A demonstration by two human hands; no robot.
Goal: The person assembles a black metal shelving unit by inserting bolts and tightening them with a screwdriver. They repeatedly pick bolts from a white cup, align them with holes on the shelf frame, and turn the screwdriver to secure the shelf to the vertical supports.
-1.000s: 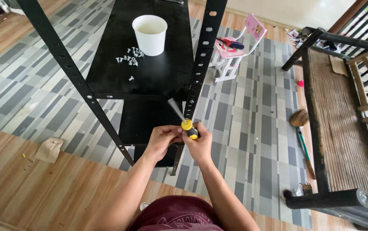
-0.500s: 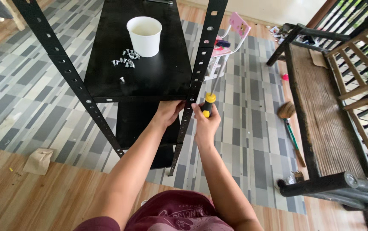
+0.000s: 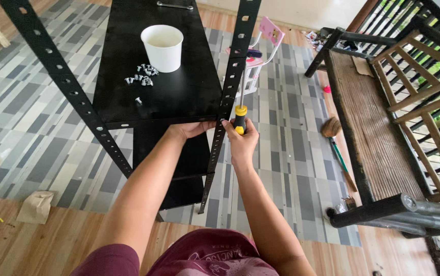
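- While the right hand [image 3: 241, 144] is wrapped round the yellow-and-black screwdriver [image 3: 240, 105], shaft pointing up along the slotted black post [image 3: 228, 87], the left hand [image 3: 192, 129] pinches the shelf [image 3: 179, 94] edge right at that post.
- Looks like the fastening step at that corner joint; I'd guess the next move needs the tip lined up with a post hole.
- White cup [image 3: 162, 47] sits on the shelf well behind the post; can't see anything inside. Loose silver screws [image 3: 141, 76] lie just beside the cup.
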